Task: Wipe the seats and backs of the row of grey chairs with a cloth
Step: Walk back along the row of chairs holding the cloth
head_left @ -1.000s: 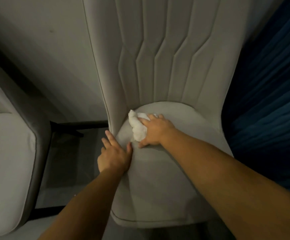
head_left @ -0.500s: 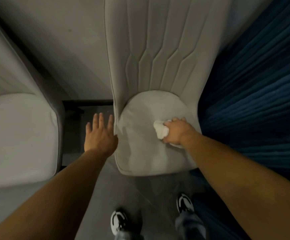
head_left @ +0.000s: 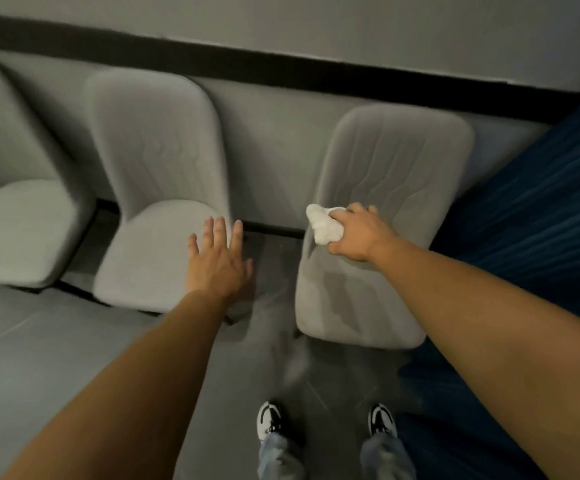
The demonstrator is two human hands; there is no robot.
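Grey upholstered chairs in a row against the wall: right-hand chair (head_left: 382,209) beside a blue curtain (head_left: 537,216), middle chair (head_left: 157,188) well apart, a third chair (head_left: 15,216) at the left edge. Right hand (head_left: 357,233) was fisted around the bunched white cloth (head_left: 324,223), over the junction of the right-hand chair's seat and back, seemingly mid-wipe. Left hand (head_left: 217,261) was empty, fingers spread, above the middle chair's seat corner, probably reaching to steady or shift it.

Matt grey stitched fabric chairs (head_left: 378,188); crumpled white cloth (head_left: 324,225); smooth floor tiles (head_left: 39,344)
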